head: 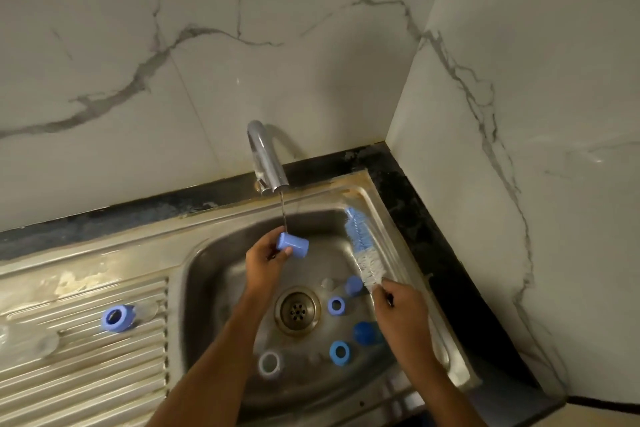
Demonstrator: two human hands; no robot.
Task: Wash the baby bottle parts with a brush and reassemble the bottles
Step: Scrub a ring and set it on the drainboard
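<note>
My left hand (265, 262) grips a blue bottle cap (293, 245) under the thin stream from the chrome tap (266, 159). My right hand (401, 314) holds the handle of a blue and white bottle brush (362, 246), whose bristles point up and away along the sink's right wall. On the sink (221, 274) floor lie several blue parts: a ring (336, 305), a second ring (340, 352), a dark blue cap (364, 333), a small blue piece (354, 285) and a pale ring (269, 363).
The ribbed steel drainboard (86, 357) on the left carries a blue collar (117, 318) and clear bottle parts (45, 345). The drain (297, 311) sits mid-sink. Marble walls close in behind and on the right, with a black counter strip (433, 236) between.
</note>
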